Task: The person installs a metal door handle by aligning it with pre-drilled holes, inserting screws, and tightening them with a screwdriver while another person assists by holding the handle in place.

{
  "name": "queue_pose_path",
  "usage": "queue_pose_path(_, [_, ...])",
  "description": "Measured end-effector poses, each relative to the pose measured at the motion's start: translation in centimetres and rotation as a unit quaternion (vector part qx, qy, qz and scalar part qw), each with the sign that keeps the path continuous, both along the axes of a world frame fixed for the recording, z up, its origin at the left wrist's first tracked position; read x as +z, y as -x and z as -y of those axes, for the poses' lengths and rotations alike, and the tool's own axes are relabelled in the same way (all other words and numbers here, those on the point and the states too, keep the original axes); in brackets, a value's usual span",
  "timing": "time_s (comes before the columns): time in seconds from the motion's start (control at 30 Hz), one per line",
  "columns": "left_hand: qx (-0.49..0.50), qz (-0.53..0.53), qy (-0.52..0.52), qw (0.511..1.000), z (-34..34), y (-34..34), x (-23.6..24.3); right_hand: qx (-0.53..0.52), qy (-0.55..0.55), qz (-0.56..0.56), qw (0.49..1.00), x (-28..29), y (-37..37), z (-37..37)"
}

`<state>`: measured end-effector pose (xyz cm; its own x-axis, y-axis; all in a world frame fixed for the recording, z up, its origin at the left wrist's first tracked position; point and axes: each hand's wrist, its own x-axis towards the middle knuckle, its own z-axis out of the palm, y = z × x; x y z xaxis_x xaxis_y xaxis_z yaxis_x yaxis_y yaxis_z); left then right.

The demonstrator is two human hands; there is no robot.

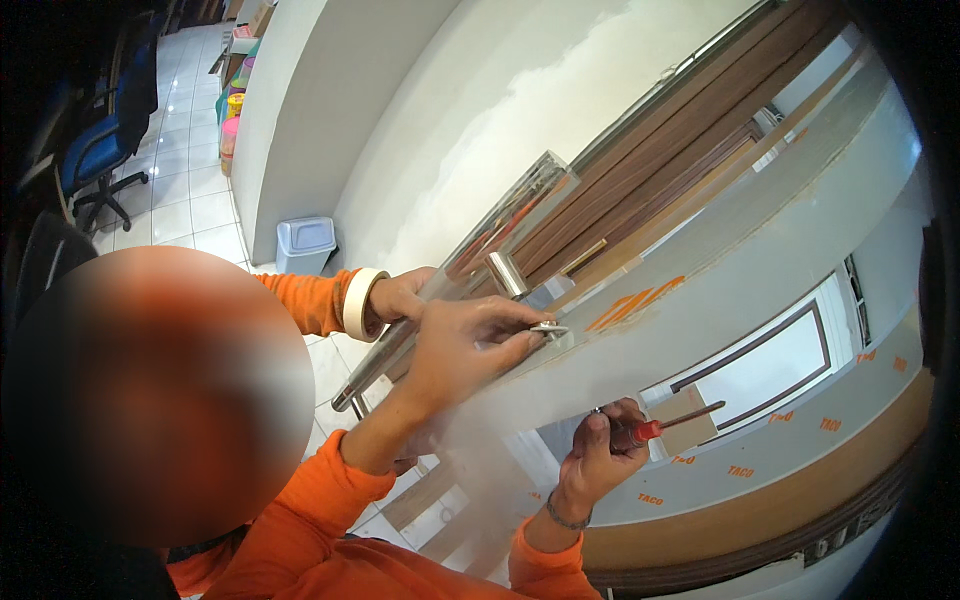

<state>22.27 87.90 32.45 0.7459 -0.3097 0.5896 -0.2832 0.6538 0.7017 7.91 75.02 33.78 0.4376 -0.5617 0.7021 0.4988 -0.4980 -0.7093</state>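
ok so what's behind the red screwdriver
Behind the shaft of the red screwdriver, a flat beige piece shows on both sides. Whatever lies directly behind the handle is covered by it and the right hand gripping it.

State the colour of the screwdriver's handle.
The screwdriver's handle is red where it shows; the head view shows it best.

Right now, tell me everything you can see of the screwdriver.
The screwdriver has a red handle, darker where the fingers cover it, and a slim, straight shaft that looks like metal. The right hand grips it by the handle. It lies slantwise, shaft pointing right and slightly upward in the picture, in front of a tan square piece. Nothing visibly engages its tip, whose shape is too small to tell.
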Motion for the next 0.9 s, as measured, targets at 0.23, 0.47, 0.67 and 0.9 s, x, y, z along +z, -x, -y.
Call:
queue_pose_path(0.23, [0.015,-0.004,0.009,1.000,0.0,0.4,0.1,0.028,0.056,0.009,0.998,-1.0,0.6,1.7])
queue_pose_path(0.47, [-0.003,-0.013,-0.005,1.000,-0.4,0.7,0.4,-0.003,-0.072,0.040,0.997,-1.6,1.4,0.3])
queue_pose_path(0.67, [-0.009,0.010,0.000,1.000,-0.3,0.3,-0.4,-0.069,-0.157,0.014,0.985,-1.6,1.8,-0.3])
queue_pose_path(0.9, [-0.014,0.031,0.026,0.999,-0.2,0.3,-0.7,-0.029,-0.081,0.042,0.995,-2.8,2.2,1.1])
